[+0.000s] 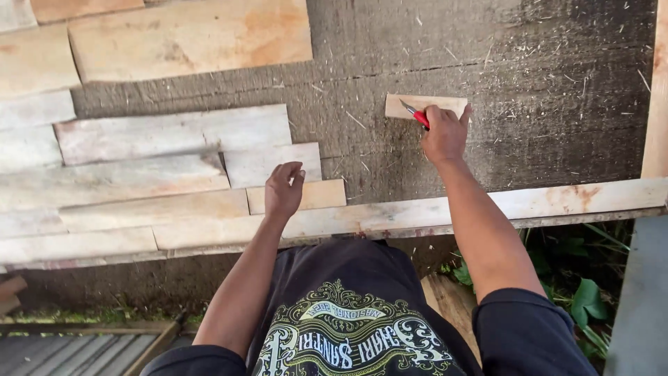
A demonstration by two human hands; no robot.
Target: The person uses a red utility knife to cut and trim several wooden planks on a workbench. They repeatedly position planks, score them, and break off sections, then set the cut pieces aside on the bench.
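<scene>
1. Firmly, the right hand (445, 134) was closed around a red-handled knife (416, 115), its blade lying on a small pale wood block (424, 104).
2. That block sat on the dark, shaving-strewn workbench (529, 83), right of centre and well back from the near edge.
3. The left hand (284, 191) was loosely curled and held nothing, resting over short pale boards (292, 198) near the front edge.
4. Longer weathered planks (167, 132) were stacked along the bench's left side.
</scene>
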